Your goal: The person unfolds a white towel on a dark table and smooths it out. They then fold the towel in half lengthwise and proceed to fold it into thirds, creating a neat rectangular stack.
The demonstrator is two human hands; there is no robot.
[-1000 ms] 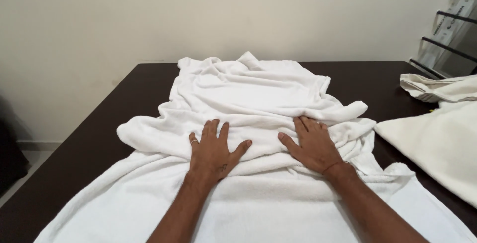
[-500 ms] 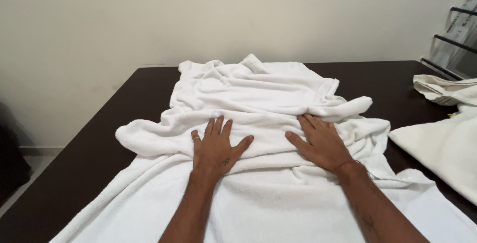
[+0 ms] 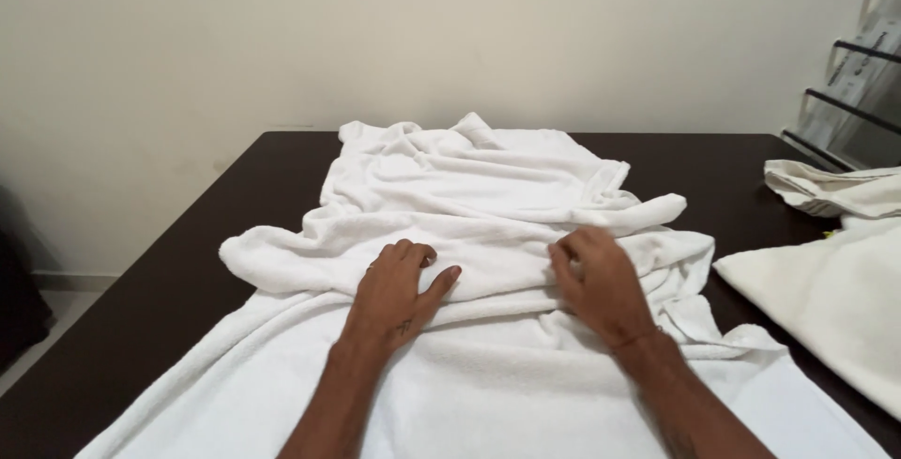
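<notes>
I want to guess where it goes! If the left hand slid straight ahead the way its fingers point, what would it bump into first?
Probably the thick rolled fold of the white towel, which the left hand fingertips already curl into. Past it lie more rumpled towel, then the dark table and wall.

On the table (image 3: 225, 224): one white towel (image 3: 488, 196), two hands on it, and two cream cloths right of it.

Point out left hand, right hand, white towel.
left hand (image 3: 399, 292), head view, back of the hand.
right hand (image 3: 601, 285), head view, back of the hand.
white towel (image 3: 469, 182), head view, rumpled far part.
</notes>
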